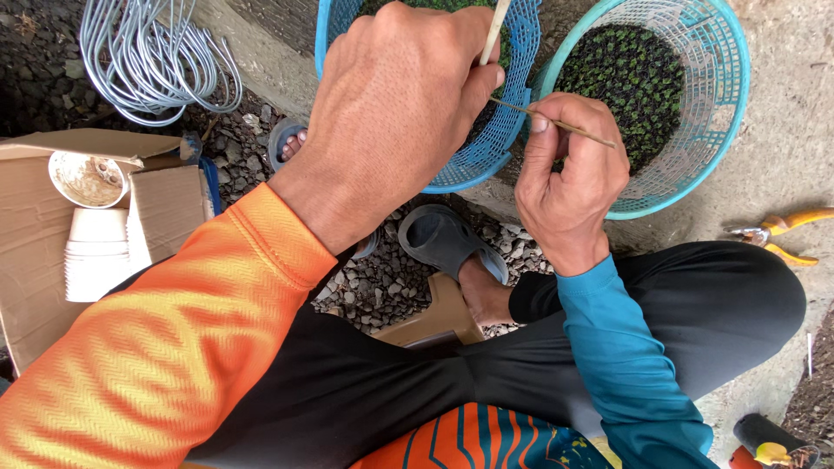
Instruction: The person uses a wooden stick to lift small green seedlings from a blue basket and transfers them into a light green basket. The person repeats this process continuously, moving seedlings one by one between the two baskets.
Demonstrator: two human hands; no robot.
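Left hand fingers closed around a pale flat stick, right hand fingers pinching a thin wooden skewer, above two blue baskets of small seedlings

Two baskets side by side at the top: left basket behind the left hand, right basket behind the right hand. Thin stick between the right fingers, just before the seedlings. Far left, open box holding stacked cups; wire hooks behind it. Pliers on the ground, right of the baskets.
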